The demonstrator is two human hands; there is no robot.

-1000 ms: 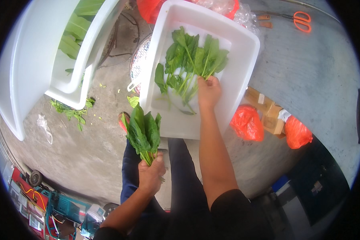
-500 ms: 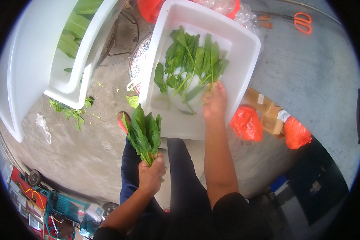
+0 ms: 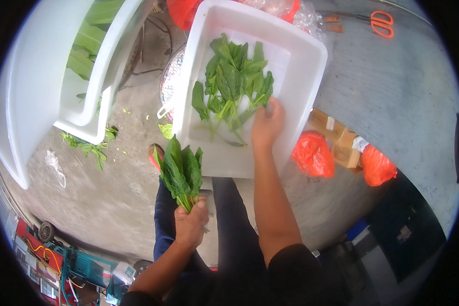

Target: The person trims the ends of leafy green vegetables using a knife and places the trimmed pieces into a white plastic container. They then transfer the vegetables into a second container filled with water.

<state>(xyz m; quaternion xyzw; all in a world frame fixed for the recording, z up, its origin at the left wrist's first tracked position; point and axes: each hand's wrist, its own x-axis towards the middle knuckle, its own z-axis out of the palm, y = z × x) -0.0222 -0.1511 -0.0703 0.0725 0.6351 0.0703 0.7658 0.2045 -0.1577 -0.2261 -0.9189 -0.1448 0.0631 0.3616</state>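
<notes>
My left hand (image 3: 190,224) grips a bunch of green leafy vegetables (image 3: 180,171) by the stems, held upright over my legs, below the tray. My right hand (image 3: 268,124) reaches into a white plastic tray (image 3: 303,71) and rests on the right side of a loose pile of green leaves (image 3: 232,84) lying in it. Its fingers touch the leaves at the pile's edge; whether they grip any I cannot tell.
A large white tub (image 3: 81,112) with more greens stands at the left, leaf scraps (image 3: 89,148) on the concrete below it. Orange scissors (image 3: 380,20) lie on the grey table top right. Orange bags (image 3: 313,153) and cardboard boxes (image 3: 336,137) sit right of the tray.
My right hand has moved right and up, from the middle of the leaf pile to its right edge. The pile has spread out. The left hand holds its bunch still.
</notes>
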